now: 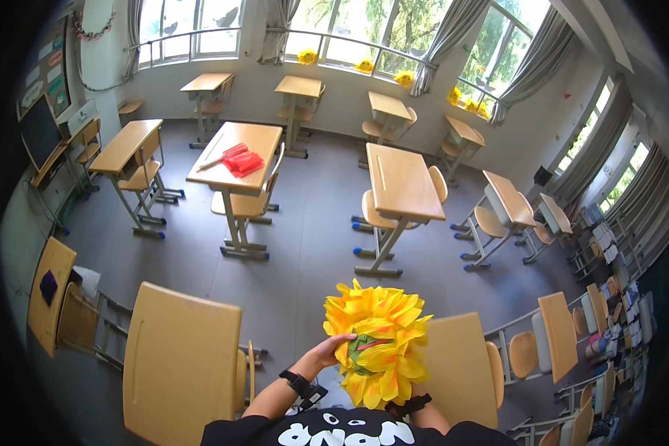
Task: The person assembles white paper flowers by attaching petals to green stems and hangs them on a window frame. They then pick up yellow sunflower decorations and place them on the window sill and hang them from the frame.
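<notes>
A large artificial sunflower (pixel 378 343) with layered yellow-orange petals is held up in front of my chest. Its green centre, crossed by a thin red-pink strip, faces the camera. My left hand (pixel 334 348) grips its left side, the thumb lying near the green part. Petals cover nearly all of my right hand (pixel 418 387), whose wrist comes up under the flower's lower right edge; its fingers are hidden. Dark straps circle both wrists, and a small black device (pixel 314 396) sits by the left one.
Close by stand a school desk on the left (pixel 181 357) and another on the right (pixel 463 368). Red material (pixel 243 161) lies on a desk ahead, and a purple item (pixel 48 287) on one at far left. Yellow flower decorations (pixel 363 66) line the windows. Desks and chairs crowd the right side.
</notes>
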`<state>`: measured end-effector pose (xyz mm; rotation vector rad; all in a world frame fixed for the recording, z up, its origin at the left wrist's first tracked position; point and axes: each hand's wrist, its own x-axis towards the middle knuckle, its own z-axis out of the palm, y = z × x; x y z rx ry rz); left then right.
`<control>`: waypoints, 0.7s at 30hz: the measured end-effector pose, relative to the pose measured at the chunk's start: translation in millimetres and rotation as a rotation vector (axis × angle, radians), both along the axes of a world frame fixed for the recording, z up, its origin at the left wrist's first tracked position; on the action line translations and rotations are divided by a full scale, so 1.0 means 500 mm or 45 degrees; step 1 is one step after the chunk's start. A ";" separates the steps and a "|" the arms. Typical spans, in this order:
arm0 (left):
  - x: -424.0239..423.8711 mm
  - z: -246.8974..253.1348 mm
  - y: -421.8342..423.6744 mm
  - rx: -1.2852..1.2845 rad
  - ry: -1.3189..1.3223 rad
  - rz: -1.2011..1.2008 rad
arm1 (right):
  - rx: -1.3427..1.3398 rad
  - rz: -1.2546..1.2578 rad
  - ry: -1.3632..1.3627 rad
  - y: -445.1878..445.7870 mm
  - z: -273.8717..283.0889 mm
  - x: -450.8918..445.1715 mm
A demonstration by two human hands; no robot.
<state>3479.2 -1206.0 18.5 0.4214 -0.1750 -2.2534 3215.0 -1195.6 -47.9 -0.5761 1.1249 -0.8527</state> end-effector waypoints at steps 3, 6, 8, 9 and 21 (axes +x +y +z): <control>0.037 -0.009 -0.152 0.016 0.010 0.088 | -0.012 -0.012 -0.048 -0.169 -0.015 0.045; 0.077 0.016 -0.303 0.103 -0.045 0.172 | -0.025 0.039 -0.071 -0.338 -0.018 0.086; 0.122 0.051 -0.410 0.070 -0.035 0.158 | -0.045 0.104 -0.088 -0.455 -0.010 0.126; 0.145 0.046 -0.464 0.014 -0.081 0.179 | -0.057 0.138 -0.094 -0.509 -0.004 0.148; 0.370 0.013 -1.041 0.002 -0.070 0.160 | -0.053 0.321 -0.181 -1.115 -0.002 0.420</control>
